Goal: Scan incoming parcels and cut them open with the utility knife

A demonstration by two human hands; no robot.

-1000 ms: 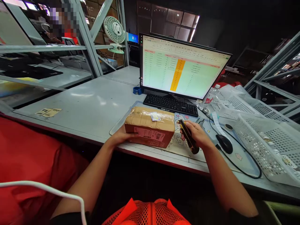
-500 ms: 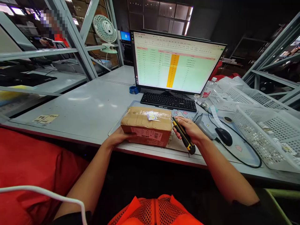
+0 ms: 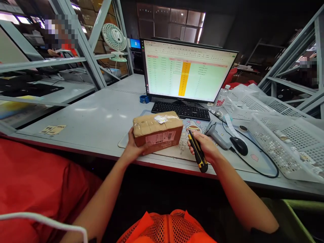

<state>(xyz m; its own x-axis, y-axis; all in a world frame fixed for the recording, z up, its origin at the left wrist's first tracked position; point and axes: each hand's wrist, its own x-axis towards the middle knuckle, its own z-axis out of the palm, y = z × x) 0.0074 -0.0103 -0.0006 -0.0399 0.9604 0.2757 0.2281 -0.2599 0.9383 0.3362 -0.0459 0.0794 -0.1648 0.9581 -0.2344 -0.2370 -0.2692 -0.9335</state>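
My left hand grips the left end of a taped cardboard box, thumb across its front face. The box stands at a slant over the desk mat, with a small label on its top and a shipping label on the front. To the right of the box, and apart from it, my right hand is closed round a black and yellow utility knife. Its front end points up and away from me; whether the blade is out I cannot make out. A grey barcode scanner lies just beyond the right hand.
Behind the box stand a keyboard and a monitor. A mouse and white plastic baskets are on the right. A blue tape roll sits near the keyboard. Red fabric lies at the lower left.
The box has turned, its right end swinging away from me, and my left hand has moved further up its left end. The knife stays in my right hand, slightly lower and apart from the box.
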